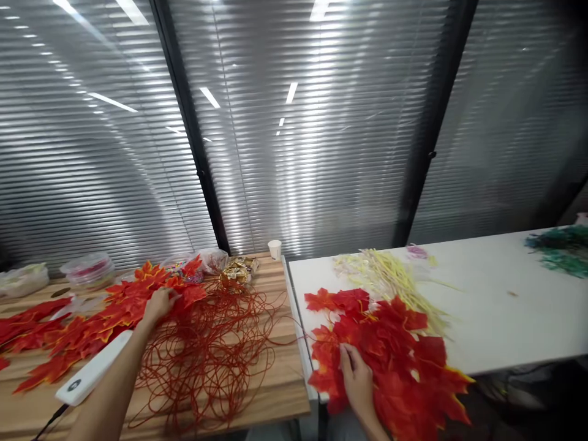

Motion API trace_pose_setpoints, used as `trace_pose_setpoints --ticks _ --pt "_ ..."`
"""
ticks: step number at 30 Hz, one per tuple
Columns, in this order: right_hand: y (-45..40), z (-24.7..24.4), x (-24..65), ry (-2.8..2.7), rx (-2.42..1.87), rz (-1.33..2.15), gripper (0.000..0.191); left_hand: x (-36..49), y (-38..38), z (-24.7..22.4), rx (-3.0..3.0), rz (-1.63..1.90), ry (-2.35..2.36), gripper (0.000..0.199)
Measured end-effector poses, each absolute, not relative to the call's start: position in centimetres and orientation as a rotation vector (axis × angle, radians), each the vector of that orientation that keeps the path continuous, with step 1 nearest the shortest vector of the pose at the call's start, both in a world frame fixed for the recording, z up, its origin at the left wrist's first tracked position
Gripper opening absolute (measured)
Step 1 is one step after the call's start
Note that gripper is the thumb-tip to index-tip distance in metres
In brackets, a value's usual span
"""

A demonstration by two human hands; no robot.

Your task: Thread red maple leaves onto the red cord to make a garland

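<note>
My left hand [160,305] reaches over a pile of red artificial maple leaves [117,309] on the wooden table. Its fingers are bent down onto a leaf at the pile's right side, and the fingertips are partly hidden. On the right, my right hand [357,375] is closed in a pinch among a second bunch of red maple leaves [399,343], which hangs over the white table's front edge. What lies between its fingertips is too small to make out. A loose tangle of thin red cord [206,355] spreads between my hands, and one strand runs toward the right bunch.
A long white device [94,367] with a black cable lies under my left forearm. Behind stand clear round tubs [88,269], gold packets [239,269] and a paper cup [274,248]. Yellow strips [395,278] and green tinsel [565,248] lie on the white table [500,324].
</note>
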State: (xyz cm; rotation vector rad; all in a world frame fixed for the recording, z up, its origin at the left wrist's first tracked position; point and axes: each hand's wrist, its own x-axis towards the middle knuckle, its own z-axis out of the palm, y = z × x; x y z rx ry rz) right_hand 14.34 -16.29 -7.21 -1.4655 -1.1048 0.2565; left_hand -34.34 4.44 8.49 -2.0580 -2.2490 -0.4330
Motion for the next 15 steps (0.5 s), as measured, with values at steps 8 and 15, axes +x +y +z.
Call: trace_pose_setpoints --ticks 8,15 --pt "-16.2 -7.2 14.3 -1.057 -1.391 0.348 0.046 -31.0 1.0 17.1 -1.747 -1.413 -1.777 0.012" --pt "-16.3 -6.5 14.1 -0.963 -1.299 0.51 0.045 -21.5 -6.2 21.1 -2.008 -2.197 -1.543 0.021"
